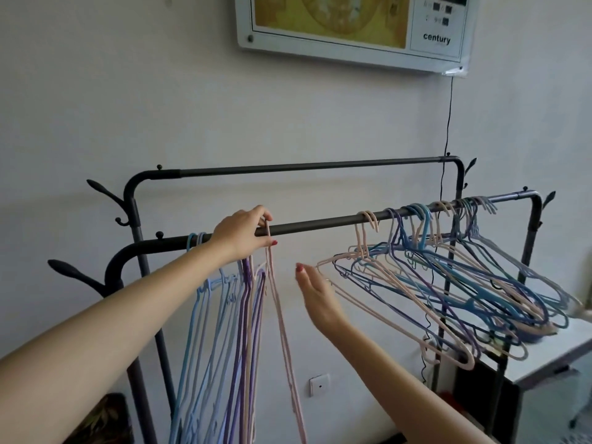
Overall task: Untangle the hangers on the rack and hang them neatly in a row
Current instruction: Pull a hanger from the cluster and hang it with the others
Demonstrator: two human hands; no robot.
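At the far left, a dark metal rack (320, 224) stands against a pale wall, its front rail running from lower left up toward the right, with a second rail (304, 166) higher and behind it. On the left stretch of the front rail hangs a neat group of hangers (224, 331) in blue, lilac and purple, their hooks over the bar and their long bodies dropping almost straight down, seen edge-on and packed side by side. Just right of that group, the left hand (243, 233) rests at the rail, its fingers and thumb curled and pinching the hook of a pink hanger (282, 331) where it sits on the bar (this one also hangs edge-on, its long axis slanting slightly down and to the right). Next comes a bare length of rail, and below it the right hand (317, 296) is held in the air with its fingers straight and relaxed, grasping nothing, its back just beside the nearest arm of the tangled hangers. Farther right, a tangled bunch of hangers (448, 283) in pink, blue, purple and teal hooks onto the rail, the bodies fanned broadside and crossing one another, their long arms sloping down to the right. At the right edge, a white table (551, 360) stands beneath that bunch.
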